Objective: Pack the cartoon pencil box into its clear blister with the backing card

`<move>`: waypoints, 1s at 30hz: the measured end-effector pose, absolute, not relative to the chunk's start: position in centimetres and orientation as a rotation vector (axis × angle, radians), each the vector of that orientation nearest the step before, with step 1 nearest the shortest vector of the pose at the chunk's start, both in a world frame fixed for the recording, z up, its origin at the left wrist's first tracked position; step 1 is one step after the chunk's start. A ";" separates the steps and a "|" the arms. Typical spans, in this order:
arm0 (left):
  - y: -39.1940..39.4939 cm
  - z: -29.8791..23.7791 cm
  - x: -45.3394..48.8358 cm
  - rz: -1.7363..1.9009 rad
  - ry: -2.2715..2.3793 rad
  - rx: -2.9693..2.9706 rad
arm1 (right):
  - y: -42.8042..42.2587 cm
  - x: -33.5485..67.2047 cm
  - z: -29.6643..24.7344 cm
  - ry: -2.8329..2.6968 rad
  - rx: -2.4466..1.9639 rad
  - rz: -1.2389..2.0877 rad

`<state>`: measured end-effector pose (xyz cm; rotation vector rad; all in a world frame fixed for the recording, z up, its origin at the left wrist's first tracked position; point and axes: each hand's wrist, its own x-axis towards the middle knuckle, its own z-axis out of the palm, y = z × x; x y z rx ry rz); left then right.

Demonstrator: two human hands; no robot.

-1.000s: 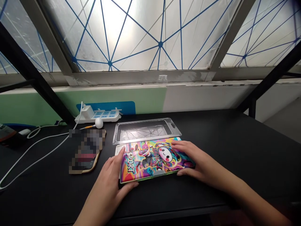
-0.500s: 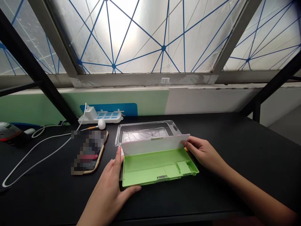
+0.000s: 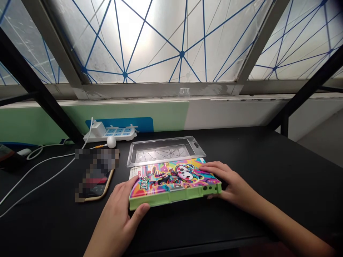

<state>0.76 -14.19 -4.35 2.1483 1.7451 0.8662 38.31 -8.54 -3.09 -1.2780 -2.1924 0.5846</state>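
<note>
Case: I'm reading this as a plastic pencil case (image 3: 174, 180) with a bright cartoon-printed lid and a green base (image 3: 163, 199), shut and held at the middle of the view, on or just above the black desk (image 3: 270, 164); I can't tell whether it's touching.

Left grip: the left hand (image 3: 120, 205) is wrapping the case's left end, with its fingers over the lid and its thumb along the front edge of the base.

Right grip: the right hand (image 3: 232, 184) is cupping the right end, with its fingers lying on the lid and its thumb low at the end wall — a wide, two-handed hold spanning the whole length.

Long axis: it's running left to right across the person, slightly skewed, with the left end coming closer to the body.

Nearer hand: I'm putting the left hand nearer the body — the right is reaching further out.

Behind: a clear plastic blister tray (image 3: 166, 140) is lying just beyond the case, and a white card (image 3: 133, 174) is showing under its left end.

Left of it: a phone with a pixelated screen (image 3: 96, 176) is lying near the left hand, with a white cable (image 3: 40, 171) trailing past it.

Far edge: a white power strip (image 3: 120, 132) is sitting against the wall.
</note>
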 end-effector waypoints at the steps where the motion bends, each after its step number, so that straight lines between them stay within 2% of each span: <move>1: -14.1 -4.4 0.8 0.867 1.733 2.159 | -8.5 38.0 -3.1 -2.177 -1.308 0.560; 6: -13.8 -4.4 1.2 0.801 1.708 2.171 | -7.8 36.9 -2.2 -2.225 -1.482 0.507; 9: -13.7 -4.4 1.3 0.796 1.726 2.157 | -7.4 36.2 -1.6 -2.280 -1.614 0.350; 15: -13.9 -4.9 1.1 0.857 1.813 2.119 | -7.4 34.4 -0.4 -2.401 -1.693 -0.356; 18: -14.0 -5.0 1.0 0.839 1.778 2.164 | -7.8 32.6 0.2 -2.453 -1.621 -0.570; 30: -13.9 -4.6 0.6 0.900 1.683 2.165 | -5.3 25.6 -0.2 -2.602 -1.264 -0.122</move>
